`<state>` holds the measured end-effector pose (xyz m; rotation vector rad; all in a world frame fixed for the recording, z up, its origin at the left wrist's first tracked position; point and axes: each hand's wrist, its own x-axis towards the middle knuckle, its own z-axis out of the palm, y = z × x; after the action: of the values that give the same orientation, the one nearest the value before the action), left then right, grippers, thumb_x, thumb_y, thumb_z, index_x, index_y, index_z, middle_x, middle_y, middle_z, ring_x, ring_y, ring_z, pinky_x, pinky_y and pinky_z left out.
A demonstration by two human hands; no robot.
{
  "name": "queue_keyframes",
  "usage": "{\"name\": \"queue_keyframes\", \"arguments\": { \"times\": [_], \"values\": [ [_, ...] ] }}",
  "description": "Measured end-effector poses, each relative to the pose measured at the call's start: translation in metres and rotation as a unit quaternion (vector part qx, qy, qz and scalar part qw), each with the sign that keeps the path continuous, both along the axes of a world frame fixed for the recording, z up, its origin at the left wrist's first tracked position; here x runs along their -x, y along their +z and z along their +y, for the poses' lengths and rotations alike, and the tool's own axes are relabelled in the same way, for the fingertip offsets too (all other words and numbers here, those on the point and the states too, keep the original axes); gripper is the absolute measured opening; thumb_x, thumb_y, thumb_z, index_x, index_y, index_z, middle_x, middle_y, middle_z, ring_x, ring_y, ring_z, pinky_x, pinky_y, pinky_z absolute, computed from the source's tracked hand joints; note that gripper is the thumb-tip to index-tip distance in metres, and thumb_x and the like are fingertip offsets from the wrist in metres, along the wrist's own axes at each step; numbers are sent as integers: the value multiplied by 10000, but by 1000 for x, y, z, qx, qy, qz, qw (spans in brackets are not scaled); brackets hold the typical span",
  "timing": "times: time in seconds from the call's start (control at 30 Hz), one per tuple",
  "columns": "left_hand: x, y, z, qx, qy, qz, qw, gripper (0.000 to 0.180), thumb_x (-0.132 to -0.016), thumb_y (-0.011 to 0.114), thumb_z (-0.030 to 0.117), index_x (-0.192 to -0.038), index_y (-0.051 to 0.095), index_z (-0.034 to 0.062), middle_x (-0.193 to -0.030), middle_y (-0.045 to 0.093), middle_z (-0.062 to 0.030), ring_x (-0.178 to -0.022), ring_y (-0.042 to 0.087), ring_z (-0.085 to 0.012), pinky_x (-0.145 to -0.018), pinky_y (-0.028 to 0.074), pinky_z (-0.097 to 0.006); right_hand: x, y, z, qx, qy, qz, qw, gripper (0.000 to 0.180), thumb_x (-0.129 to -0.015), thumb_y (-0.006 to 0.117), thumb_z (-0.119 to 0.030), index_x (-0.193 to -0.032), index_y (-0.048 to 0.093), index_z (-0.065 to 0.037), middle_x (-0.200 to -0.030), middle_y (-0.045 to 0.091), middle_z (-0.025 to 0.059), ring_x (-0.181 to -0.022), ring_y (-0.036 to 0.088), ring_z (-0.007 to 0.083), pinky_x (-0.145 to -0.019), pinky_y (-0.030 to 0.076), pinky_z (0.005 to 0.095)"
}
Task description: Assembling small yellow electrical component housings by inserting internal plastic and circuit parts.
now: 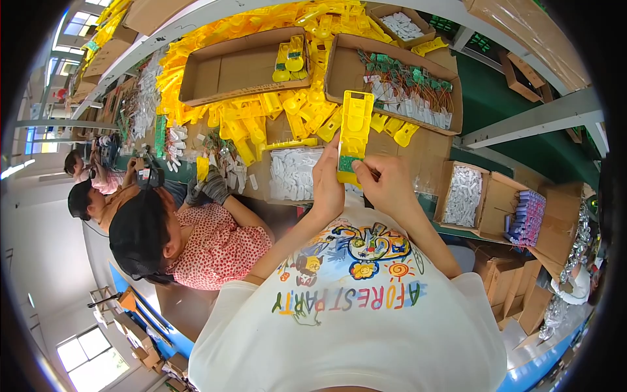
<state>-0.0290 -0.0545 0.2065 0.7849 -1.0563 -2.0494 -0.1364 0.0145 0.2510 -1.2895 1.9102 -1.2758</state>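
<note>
In the head view, the person's left hand (328, 178) is closed around the left edge of a long yellow casing (356, 124), its fingers lying along the side. The casing is held up in front of the chest, above the near edge of the bench (428, 157), with its long axis pointing away from the body. A small green circuit board (347, 163) sits at its near end. The right hand (386, 185) is curled in from the right, thumb and fingertips bunched narrowly at the board; whether they pinch anything is hidden.

Beyond the hands, a cardboard box at left (225, 75) holds a few yellow casings in its right end. Just right of it, a second cardboard box (343, 65) carries green boards with wires and white parts (418, 88). Loose yellow casings (245, 124) heap around the left box. A container of white pieces (292, 175) stands just left of the left hand. Farther right are a box of white parts (464, 195) and a stack of purple cylinders (528, 217). At left, a co-worker in a dotted top (219, 242) wears grey gloves (214, 185).
</note>
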Motion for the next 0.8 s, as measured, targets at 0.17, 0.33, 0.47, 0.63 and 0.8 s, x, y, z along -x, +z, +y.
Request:
{"name": "queue_keyframes", "arguments": {
  "times": [0.17,0.33,0.47,0.63,0.8],
  "values": [
    [0,2,3,104,-27,-21,994,445,-900,391,53,-1335,373,-40,-1234,520,-116,-1108,505,-154,-920,406,-277,3,-2,1,-6,7,-4,1000,278,-772,611,-161,-567,554,19,-491,511,147,-414,507,288,-433,375,372],
    [-5,-6,3,66,-63,36,995,461,-883,427,17,-1340,379,-24,-1231,520,-99,-1106,502,-152,-913,414,-282,13,6,7,-94,45,39,994,287,-768,626,-199,-591,567,19,-514,525,147,-442,539,294,-456,415,373],
    [-2,-5,4,27,-33,54,998,463,-892,420,25,-1350,366,-16,-1232,519,-93,-1107,501,-150,-929,401,-281,12,-2,7,17,6,38,999,242,-792,626,-214,-785,604,27,-723,598,143,-574,602,272,-525,477,332],
    [2,2,1,66,-44,25,996,443,-910,371,91,-1340,338,-9,-1270,490,-187,-1104,528,-244,-907,446,-351,7,-17,5,63,41,-94,993,221,-823,600,-164,-943,604,21,-828,596,116,-661,613,217,-573,496,281],
    [1,5,-1,100,-62,-13,993,441,-949,346,158,-1369,308,29,-1295,468,-179,-1161,491,-255,-956,417,-367,8,-16,3,57,31,-108,992,222,-841,588,-153,-969,611,28,-795,616,102,-618,602,190,-548,481,261]
  ]
}}
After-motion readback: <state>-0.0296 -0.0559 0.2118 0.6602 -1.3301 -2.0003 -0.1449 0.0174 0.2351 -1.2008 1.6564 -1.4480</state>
